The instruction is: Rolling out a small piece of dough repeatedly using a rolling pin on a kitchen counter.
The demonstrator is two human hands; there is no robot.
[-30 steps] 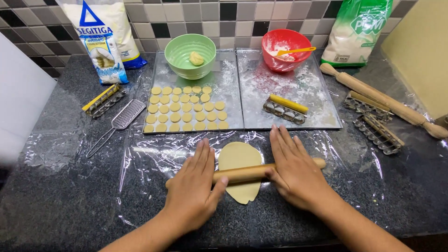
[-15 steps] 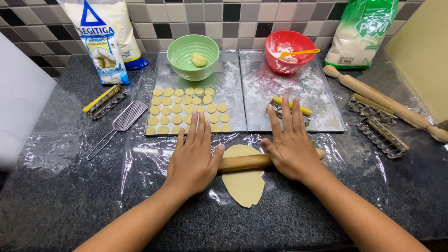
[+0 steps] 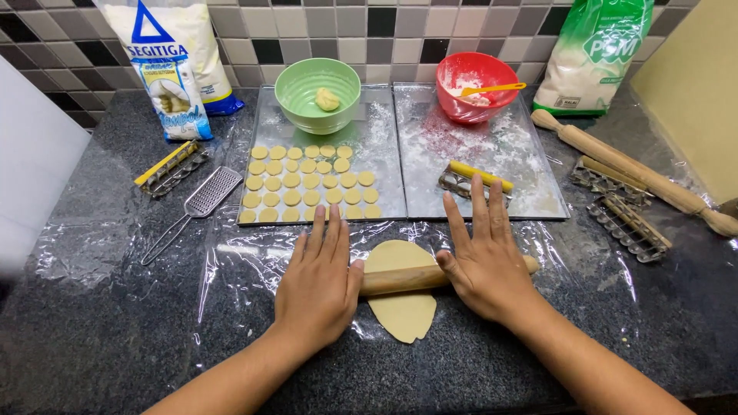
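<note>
Both palms flat, fingers spread — my left hand (image 3: 319,284) and right hand (image 3: 484,265) press the rolling pin (image 3: 400,279) ends; the dough sheet (image 3: 403,311) looks soft, tear-prone — lift from edges.

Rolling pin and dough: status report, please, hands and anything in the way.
Left hand and right hand flat, palms on small rolling pin. Pin lies across dough sheet on plastic wrap. Trays just beyond fingertips; nothing on the dough's path.

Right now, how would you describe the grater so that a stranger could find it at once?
Start at the left metal tray with the rows of dough rounds. Just left of it, on the dark counter, lies the grater. Unlike the yellow-handled cutter beside it, it is flat, perforated steel with a thin wire handle.
</note>
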